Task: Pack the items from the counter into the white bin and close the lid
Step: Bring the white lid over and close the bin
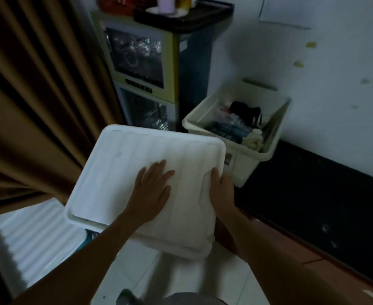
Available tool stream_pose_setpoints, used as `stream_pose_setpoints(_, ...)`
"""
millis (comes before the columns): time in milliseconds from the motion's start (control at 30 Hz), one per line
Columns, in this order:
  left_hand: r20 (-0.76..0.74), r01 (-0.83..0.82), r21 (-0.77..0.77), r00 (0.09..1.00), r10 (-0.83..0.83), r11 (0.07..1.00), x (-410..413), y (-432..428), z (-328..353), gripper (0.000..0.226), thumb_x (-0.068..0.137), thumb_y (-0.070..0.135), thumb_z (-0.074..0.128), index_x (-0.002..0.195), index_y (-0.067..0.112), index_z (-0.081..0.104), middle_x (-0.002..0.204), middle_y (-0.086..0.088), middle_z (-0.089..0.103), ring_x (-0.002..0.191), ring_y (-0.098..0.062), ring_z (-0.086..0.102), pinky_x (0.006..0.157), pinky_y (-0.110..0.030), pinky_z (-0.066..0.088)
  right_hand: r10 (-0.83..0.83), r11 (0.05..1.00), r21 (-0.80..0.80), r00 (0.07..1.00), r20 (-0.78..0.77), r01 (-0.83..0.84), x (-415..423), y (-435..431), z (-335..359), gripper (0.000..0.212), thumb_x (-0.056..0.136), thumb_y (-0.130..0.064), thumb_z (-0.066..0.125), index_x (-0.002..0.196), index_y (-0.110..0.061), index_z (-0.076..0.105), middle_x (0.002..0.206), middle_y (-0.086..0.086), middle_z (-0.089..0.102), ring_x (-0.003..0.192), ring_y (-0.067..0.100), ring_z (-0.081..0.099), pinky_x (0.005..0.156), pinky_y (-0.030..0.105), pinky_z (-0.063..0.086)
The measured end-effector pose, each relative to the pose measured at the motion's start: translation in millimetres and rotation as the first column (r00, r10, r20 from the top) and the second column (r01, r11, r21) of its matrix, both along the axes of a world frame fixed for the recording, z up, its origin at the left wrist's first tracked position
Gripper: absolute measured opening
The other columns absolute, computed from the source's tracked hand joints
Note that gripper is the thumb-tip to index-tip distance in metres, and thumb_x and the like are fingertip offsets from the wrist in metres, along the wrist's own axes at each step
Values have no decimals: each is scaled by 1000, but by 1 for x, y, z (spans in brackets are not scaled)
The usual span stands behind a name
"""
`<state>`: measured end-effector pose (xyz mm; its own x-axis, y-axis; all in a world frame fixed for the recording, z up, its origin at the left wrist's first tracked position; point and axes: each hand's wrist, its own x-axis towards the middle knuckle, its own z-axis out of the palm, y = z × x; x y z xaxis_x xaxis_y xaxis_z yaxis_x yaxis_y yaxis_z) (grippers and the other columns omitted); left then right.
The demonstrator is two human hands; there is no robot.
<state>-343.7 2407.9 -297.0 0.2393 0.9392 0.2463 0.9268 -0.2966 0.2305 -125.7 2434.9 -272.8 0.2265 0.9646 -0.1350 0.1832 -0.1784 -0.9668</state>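
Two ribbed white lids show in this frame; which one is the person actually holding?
The upper white lid: left hand flat on it, right hand gripping its edge. The other ribbed lid lies lower left, untouched.

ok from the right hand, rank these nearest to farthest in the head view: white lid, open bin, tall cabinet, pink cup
1. white lid: right hand grips its right edge.
2. open bin: just beyond the hand, on the dark counter.
3. tall cabinet: behind, up and left.
4. pink cup: on top of the cabinet.
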Motion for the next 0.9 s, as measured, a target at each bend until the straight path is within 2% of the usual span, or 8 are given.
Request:
stream_pose_setpoints(100,6,39,54,999,-40,998,31,13,20,49,100,41,29,146,27,39,161,-2,20,149,-19,13,119,-51,13,-24,998,60,1000,14,23,35,8,18,42,102,-38,40,94,-5,64,84,6,66,71,12,61,57,25,49)
stream_pose_setpoints(233,6,117,96,993,-118,989,69,38,46,49,100,41,30,145,27,40,160,-2,23,149,-19,15,119,-51,14,-96,989,118,995,11,94,76,21,32,37,102,-39,40,98,-12,66,83,-2,66,73,9,63,57,21,48)
stream_pose_setpoints(333,-7,172,97,985,-172,980,94,60,58,48,100,41,30,144,28,41,160,-2,24,149,-19,16,119,-50,14,-179,980,86,983,-33,181,99,30,35,40,100,-42,41,104,-12,66,88,3,69,78,18,67,66,35,57)
stream_pose_setpoints(600,-47,291,-9,955,-291,957,139,130,65,57,96,50,16,148,34,32,162,2,14,150,-16,7,121,-44,3,-320,947,17,947,9,320,142,74,46,50,99,-46,41,91,-2,64,88,17,66,79,33,65,73,48,56)
stream_pose_setpoints(667,-46,315,-51,947,-317,948,145,152,66,57,96,51,14,150,36,25,163,3,8,150,-15,3,121,-43,-1,-353,936,-14,936,17,353,147,89,47,50,99,-46,41,93,-1,63,89,16,66,79,31,65,72,44,56)
stream_pose_setpoints(767,-73,349,-108,931,-358,931,151,182,66,51,102,46,22,152,37,18,164,5,3,150,-15,-1,119,-42,-6,-397,915,-67,917,30,398,154,110,48,45,98,-45,43,94,-5,63,90,11,65,79,24,63,65,33,53)
stream_pose_setpoints(900,-51,402,-168,908,-416,900,158,207,64,52,103,45,24,153,35,15,164,4,0,150,-14,-3,120,-41,-5,-413,902,-102,908,71,419,164,130,49,45,98,-47,41,98,-7,63,90,8,64,77,20,62,57,27,45)
